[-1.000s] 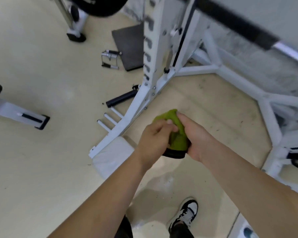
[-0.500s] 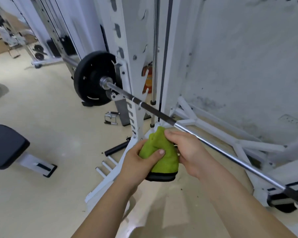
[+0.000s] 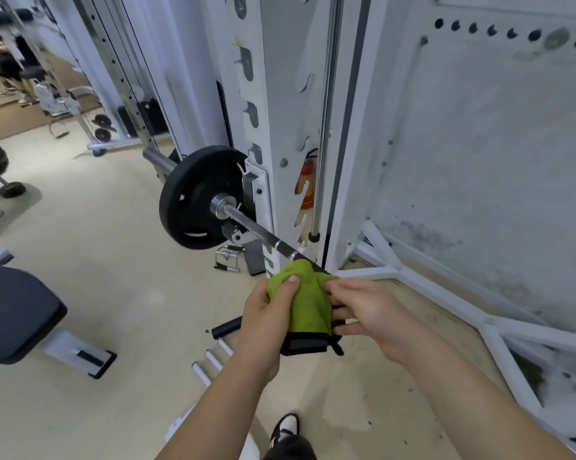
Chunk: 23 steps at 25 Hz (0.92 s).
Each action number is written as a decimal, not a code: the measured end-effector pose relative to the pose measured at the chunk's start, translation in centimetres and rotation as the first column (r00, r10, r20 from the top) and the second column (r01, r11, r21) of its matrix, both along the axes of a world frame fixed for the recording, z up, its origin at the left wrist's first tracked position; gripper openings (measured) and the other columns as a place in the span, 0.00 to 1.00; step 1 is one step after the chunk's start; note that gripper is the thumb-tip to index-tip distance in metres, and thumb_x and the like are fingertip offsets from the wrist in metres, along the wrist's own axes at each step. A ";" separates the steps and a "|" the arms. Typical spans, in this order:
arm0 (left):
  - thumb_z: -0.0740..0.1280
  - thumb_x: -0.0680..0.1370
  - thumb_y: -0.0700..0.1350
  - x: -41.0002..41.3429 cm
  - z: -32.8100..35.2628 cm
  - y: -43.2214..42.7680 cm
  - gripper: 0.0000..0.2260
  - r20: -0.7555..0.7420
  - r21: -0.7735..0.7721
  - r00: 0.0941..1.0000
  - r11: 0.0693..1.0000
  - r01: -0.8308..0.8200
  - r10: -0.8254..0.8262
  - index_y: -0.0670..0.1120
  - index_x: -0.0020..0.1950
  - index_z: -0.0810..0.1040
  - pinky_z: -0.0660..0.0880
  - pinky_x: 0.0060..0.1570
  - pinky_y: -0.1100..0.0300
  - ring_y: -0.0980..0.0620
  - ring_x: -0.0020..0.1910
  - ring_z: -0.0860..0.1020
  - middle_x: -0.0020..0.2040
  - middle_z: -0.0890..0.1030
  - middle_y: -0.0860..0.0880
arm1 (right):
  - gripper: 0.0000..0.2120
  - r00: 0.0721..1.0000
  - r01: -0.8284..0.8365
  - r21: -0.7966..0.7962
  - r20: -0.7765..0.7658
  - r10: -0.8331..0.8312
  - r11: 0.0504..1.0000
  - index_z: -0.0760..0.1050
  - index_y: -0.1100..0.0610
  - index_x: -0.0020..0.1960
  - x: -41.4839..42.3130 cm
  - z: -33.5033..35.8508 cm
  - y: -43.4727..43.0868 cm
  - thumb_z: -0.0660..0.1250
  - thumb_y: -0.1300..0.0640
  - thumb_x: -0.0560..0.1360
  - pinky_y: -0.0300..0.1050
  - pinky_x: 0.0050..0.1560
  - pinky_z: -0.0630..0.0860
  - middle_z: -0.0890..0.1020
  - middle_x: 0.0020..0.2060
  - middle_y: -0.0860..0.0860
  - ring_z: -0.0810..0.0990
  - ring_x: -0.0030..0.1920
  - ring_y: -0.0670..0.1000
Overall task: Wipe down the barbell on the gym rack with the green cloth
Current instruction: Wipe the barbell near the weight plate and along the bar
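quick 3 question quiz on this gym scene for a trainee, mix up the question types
1. True or false: the weight plate on the barbell is red.
2. What does the left hand hold? A. the green cloth B. the barbell C. a dumbbell
3. Fill in: a black padded ____ stands at the far left of the view.

Key: 1 false, it is black; 2 A; 3 bench

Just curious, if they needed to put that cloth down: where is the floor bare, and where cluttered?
Bare floor lies between the bench and the weight plate. Crowded: under the barbell, where a handle, black grip and white pegs lie.
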State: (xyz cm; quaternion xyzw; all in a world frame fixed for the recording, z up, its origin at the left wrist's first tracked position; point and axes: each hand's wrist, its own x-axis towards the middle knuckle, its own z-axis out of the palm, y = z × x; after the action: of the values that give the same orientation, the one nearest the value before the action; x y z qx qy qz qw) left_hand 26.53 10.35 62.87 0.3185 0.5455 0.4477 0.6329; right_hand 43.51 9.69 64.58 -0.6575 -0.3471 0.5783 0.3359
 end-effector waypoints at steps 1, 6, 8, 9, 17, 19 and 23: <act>0.70 0.80 0.49 -0.2 -0.3 2.3 0.06 0.026 -0.047 0.999 0.999 -0.021 0.022 0.48 0.54 0.83 0.84 0.49 0.40 0.44 0.49 0.87 0.48 0.88 0.46 | 0.10 0.999 -0.030 0.006 0.011 0.030 1.000 0.83 0.52 0.58 -0.3 -0.2 1.9 0.65 0.51 0.83 0.55 0.55 0.84 0.87 0.51 0.53 0.87 0.51 0.54; 0.78 0.74 0.47 -4.7 0.7 12.2 0.13 0.028 -0.034 0.979 0.979 -0.199 0.200 0.46 0.56 0.82 0.85 0.46 0.42 0.44 0.47 0.87 0.51 0.87 0.42 | 0.08 0.982 0.126 0.029 0.140 -0.129 0.992 0.84 0.55 0.50 -2.6 -0.7 10.6 0.67 0.53 0.81 0.58 0.59 0.82 0.87 0.47 0.56 0.86 0.50 0.57; 0.82 0.70 0.46 -6.4 1.6 15.1 0.19 -0.007 0.111 0.981 0.975 -0.193 0.195 0.47 0.56 0.79 0.85 0.41 0.49 0.48 0.44 0.87 0.50 0.85 0.44 | 0.10 0.966 0.092 0.067 0.237 -0.105 0.994 0.83 0.58 0.49 -3.9 -1.4 13.5 0.66 0.54 0.81 0.57 0.60 0.81 0.85 0.46 0.58 0.84 0.47 0.55; 0.82 0.69 0.47 -6.8 1.6 16.6 0.20 -0.088 0.193 0.978 0.966 -0.171 0.190 0.49 0.56 0.76 0.84 0.38 0.53 0.51 0.43 0.86 0.49 0.83 0.46 | 0.10 0.957 0.060 0.089 0.278 -0.083 0.994 0.83 0.58 0.49 -4.5 -1.8 14.9 0.66 0.54 0.81 0.53 0.58 0.80 0.85 0.44 0.56 0.83 0.46 0.55; 0.74 0.67 0.58 -8.2 -8.9 26.4 0.23 -0.937 0.173 0.350 0.873 0.456 0.003 0.46 0.55 0.76 0.67 0.69 0.45 0.37 0.71 0.68 0.70 0.72 0.40 | 0.06 0.809 -0.201 0.047 0.571 0.139 0.979 0.83 0.54 0.52 -7.1 -7.4 21.1 0.68 0.55 0.77 0.52 0.50 0.80 0.84 0.43 0.52 0.83 0.45 0.57; 0.75 0.69 0.53 -8.4 -9.1 28.6 0.24 -0.919 0.186 0.394 0.857 0.481 -0.022 0.44 0.59 0.73 0.68 0.67 0.48 0.39 0.70 0.68 0.74 0.68 0.39 | 0.04 0.733 -0.273 -0.009 0.646 0.214 0.962 0.82 0.51 0.46 -7.0 -8.5 22.0 0.69 0.52 0.76 0.51 0.44 0.80 0.82 0.36 0.49 0.82 0.40 0.55; 0.68 0.75 0.46 -6.8 -9.7 30.9 0.23 -0.895 0.200 0.441 0.939 0.278 0.060 0.46 0.71 0.74 0.69 0.67 0.45 0.36 0.67 0.65 0.70 0.70 0.42 | 0.08 0.526 -0.358 -0.147 0.784 0.329 0.922 0.82 0.47 0.43 -6.6 -9.0 22.7 0.70 0.43 0.74 0.44 0.37 0.76 0.81 0.33 0.46 0.81 0.37 0.51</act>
State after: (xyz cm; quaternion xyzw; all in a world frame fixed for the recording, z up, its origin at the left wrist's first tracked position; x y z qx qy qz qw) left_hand 19.72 41.28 53.22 0.6381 0.6936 0.2525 0.2193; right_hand 36.88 32.39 55.58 -0.7582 -0.5912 0.2725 0.0357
